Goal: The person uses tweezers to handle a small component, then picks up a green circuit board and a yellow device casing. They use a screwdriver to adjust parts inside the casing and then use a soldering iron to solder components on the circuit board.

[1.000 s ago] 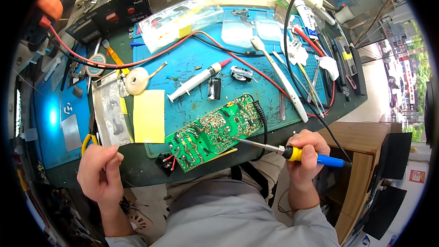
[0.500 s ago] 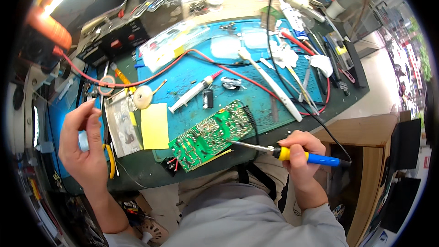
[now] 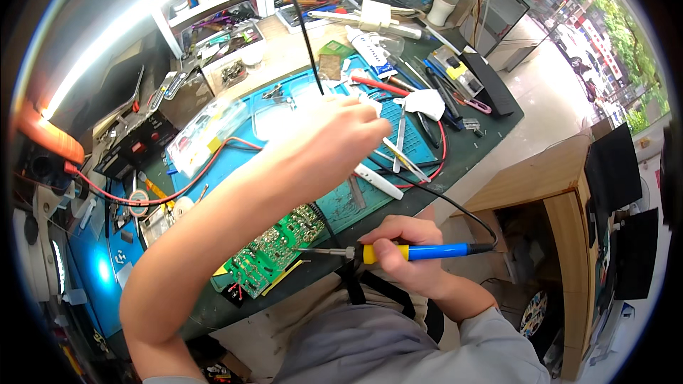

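Observation:
My right hand (image 3: 409,252) grips a soldering iron (image 3: 441,251) with a yellow and blue handle. Its metal tip points left and meets, or hangs just over, the green circuit board (image 3: 267,249), which lies solder side up near the bench's front edge. Stretched across the bench, my left hand (image 3: 348,131) is at the crumpled white tissue with its fingers curled; what they hold, if anything, is hidden. Beneath that hand the handle of a white brush (image 3: 380,183) sticks out. My left forearm covers part of the board and the middle of the blue mat (image 3: 341,203).
A red cable (image 3: 213,163) crosses the mat, and the iron's black cord (image 3: 462,210) runs behind my right hand. Tweezers (image 3: 400,139), a white tube (image 3: 370,50) and several hand tools lie at the far right. A clear plastic box (image 3: 206,135) stands left; a wooden cabinet (image 3: 530,171) stands right.
My left hand has swung from the left side across the bench to the tissue. The view has turned right, and my right hand still holds the iron at the board.

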A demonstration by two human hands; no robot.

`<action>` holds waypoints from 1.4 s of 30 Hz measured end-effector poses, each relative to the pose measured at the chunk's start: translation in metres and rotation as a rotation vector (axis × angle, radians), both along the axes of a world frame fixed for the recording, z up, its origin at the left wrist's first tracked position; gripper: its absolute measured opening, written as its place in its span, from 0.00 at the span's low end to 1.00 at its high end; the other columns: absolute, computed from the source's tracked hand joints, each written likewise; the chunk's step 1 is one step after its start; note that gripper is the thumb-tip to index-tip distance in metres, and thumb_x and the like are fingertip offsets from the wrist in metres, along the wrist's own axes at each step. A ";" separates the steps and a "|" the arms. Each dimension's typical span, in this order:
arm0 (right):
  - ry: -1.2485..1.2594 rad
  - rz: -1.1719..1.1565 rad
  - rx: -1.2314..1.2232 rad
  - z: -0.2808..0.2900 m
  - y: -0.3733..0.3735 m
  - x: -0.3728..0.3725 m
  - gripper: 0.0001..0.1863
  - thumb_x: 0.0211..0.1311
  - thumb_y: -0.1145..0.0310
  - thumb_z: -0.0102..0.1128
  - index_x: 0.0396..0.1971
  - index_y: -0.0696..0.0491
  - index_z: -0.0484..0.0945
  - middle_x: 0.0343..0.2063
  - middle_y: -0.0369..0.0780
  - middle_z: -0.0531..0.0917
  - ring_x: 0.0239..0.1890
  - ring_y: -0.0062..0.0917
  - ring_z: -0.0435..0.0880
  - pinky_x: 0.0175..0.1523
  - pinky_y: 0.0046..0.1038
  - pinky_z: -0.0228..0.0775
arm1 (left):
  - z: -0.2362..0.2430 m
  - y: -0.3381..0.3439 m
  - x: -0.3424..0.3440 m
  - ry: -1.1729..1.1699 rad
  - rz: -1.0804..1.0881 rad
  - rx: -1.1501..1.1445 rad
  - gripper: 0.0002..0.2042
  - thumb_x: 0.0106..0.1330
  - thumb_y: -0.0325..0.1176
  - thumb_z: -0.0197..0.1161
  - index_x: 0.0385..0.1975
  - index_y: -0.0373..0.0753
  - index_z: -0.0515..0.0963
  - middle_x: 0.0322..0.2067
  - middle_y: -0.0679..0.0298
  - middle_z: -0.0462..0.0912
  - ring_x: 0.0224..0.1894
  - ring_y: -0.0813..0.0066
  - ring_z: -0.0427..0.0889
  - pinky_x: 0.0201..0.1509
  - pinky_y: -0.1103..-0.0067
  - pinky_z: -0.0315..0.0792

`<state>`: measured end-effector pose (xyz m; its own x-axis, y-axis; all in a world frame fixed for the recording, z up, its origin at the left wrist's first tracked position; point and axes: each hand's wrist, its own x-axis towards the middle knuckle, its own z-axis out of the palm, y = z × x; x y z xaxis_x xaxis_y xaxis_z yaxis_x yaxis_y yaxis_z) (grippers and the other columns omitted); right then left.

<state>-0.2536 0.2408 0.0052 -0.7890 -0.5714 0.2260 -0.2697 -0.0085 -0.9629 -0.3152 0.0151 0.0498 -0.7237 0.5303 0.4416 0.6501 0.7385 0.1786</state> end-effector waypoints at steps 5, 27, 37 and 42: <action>0.046 0.039 0.009 0.003 -0.001 -0.004 0.05 0.61 0.75 0.66 0.35 0.59 0.86 0.28 0.42 0.88 0.28 0.24 0.87 0.34 0.25 0.79 | -0.027 0.037 -0.063 0.011 -0.138 -0.355 0.07 0.58 0.30 0.66 0.36 0.40 0.81 0.35 0.61 0.82 0.47 0.63 0.85 0.50 0.67 0.79; 0.009 -0.045 -0.021 -0.003 -0.003 0.001 0.08 0.64 0.73 0.60 0.33 0.61 0.85 0.23 0.39 0.84 0.21 0.18 0.77 0.27 0.21 0.67 | -0.005 0.025 -0.046 -0.185 -0.096 -0.265 0.06 0.60 0.20 0.62 0.35 0.33 0.82 0.38 0.55 0.83 0.43 0.52 0.87 0.45 0.64 0.82; -0.092 -0.063 -0.097 -0.011 -0.001 -0.001 0.07 0.64 0.76 0.60 0.33 0.61 0.86 0.23 0.40 0.84 0.22 0.18 0.77 0.28 0.22 0.66 | 0.034 -0.040 0.062 -0.350 0.143 0.759 0.07 0.65 0.20 0.68 0.42 0.33 0.82 0.45 0.61 0.83 0.41 0.79 0.84 0.45 0.81 0.80; -0.016 -0.075 -0.100 -0.015 0.001 -0.005 0.08 0.65 0.72 0.60 0.32 0.61 0.86 0.23 0.40 0.84 0.22 0.18 0.77 0.27 0.22 0.65 | 0.026 -0.061 0.152 -0.432 0.348 1.163 0.23 0.63 0.17 0.68 0.60 0.31 0.74 0.58 0.55 0.77 0.43 0.78 0.85 0.47 0.82 0.81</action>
<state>-0.2584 0.2419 -0.0099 -0.8327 -0.4856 0.2662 -0.2580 -0.0853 -0.9624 -0.1629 -0.0464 0.0757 -0.9449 -0.2505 0.2110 0.1843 0.1259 0.9748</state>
